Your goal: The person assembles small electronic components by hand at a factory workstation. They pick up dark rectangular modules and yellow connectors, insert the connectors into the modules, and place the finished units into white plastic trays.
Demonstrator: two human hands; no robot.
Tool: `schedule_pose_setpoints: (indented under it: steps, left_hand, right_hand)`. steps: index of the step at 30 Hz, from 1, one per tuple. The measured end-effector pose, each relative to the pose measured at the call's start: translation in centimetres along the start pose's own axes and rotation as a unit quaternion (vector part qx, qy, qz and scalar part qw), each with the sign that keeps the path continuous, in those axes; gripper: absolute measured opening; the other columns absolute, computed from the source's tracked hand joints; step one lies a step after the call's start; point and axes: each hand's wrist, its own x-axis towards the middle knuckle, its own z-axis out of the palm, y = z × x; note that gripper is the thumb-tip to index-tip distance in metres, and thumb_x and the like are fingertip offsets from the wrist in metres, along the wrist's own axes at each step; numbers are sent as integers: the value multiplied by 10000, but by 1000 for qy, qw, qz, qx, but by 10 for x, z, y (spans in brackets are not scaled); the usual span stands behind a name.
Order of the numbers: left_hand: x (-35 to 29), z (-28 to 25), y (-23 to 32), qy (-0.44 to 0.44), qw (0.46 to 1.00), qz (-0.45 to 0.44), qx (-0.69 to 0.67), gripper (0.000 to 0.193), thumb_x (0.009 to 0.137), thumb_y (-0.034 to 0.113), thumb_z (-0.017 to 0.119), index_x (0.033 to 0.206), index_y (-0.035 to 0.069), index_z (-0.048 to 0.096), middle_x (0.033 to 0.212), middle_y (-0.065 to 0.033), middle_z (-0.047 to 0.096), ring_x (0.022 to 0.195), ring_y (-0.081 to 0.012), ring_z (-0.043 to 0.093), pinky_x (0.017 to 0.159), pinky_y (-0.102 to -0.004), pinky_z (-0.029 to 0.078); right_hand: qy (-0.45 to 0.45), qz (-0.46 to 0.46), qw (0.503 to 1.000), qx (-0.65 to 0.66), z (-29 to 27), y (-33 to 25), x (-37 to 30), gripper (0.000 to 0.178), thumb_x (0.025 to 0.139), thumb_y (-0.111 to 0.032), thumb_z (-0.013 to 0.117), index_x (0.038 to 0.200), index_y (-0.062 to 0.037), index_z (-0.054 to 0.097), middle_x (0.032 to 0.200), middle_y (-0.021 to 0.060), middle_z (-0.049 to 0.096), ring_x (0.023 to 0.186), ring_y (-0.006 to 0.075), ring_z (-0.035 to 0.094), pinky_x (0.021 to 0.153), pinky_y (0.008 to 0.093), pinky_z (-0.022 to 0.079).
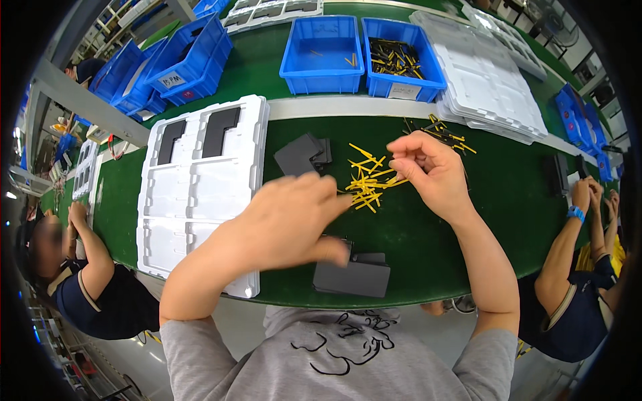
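Note:
My left hand (287, 217), blurred by motion, hovers over the near middle of the green table, thumb spread away from the fingers and nothing visible between them. Beneath it lies a stack of flat dark grey plates (353, 277), partly covered by the hand. My right hand (435, 172) is closed in a pinch, with a thin yellow strip (399, 182) at its fingertips. Just left of those fingertips is a loose pile of yellow strips (366, 190). More dark grey L-shaped plates (301, 155) lie beyond my left hand.
A white compartment tray (221, 175) on the left holds two dark L-shaped pieces. Blue bins (321, 85) stand at the back, one full of black-and-yellow strips (394, 59). Stacked clear trays (485, 87) are at back right. Co-workers sit on both sides.

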Motion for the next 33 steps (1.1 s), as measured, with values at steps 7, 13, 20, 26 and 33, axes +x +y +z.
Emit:
schedule_pose_setpoints:
  steps: [7,13,20,26,33]
  left_hand:
    - [-19,-12,28,-90,995,29,-17,729,550,345,832,1156,52,551,1072,-68,515,990,-248,530,815,-364,469]
    - [-8,-12,10,-76,981,15,-176,458,625,146,828,1000,37,589,934,-64,571,848,-244,577,793,-340,473]
    - [19,26,-1,137,810,-231,-522,222,925,94,592,1127,3,580,933,-40,638,763,-83,599,646,-240,524]
    - [23,40,4,171,853,-215,-444,206,896,112,643,986,-2,497,846,-103,686,612,-162,625,562,-289,493]
    - [24,35,6,124,855,-237,-445,205,909,93,632,1034,2,498,932,-45,664,812,-62,603,614,-230,549]
  right_hand:
    - [-25,-46,997,-52,-1,5,3,214,858,38,587,1060,-9,639,844,6,528,676,52,511,614,203,423]
    - [-30,18,998,43,1,0,2,202,887,-4,597,1087,-22,623,858,-5,559,660,44,531,605,191,444]
    - [0,91,984,151,15,-10,2,141,892,-33,627,1025,13,621,864,31,607,643,45,563,586,189,475]
    - [11,69,992,105,30,-18,-2,78,867,-19,650,923,35,657,864,15,535,630,60,570,579,204,476]
    - [28,56,997,47,32,-15,-5,71,852,-15,664,912,20,678,849,18,549,620,53,557,560,204,456]
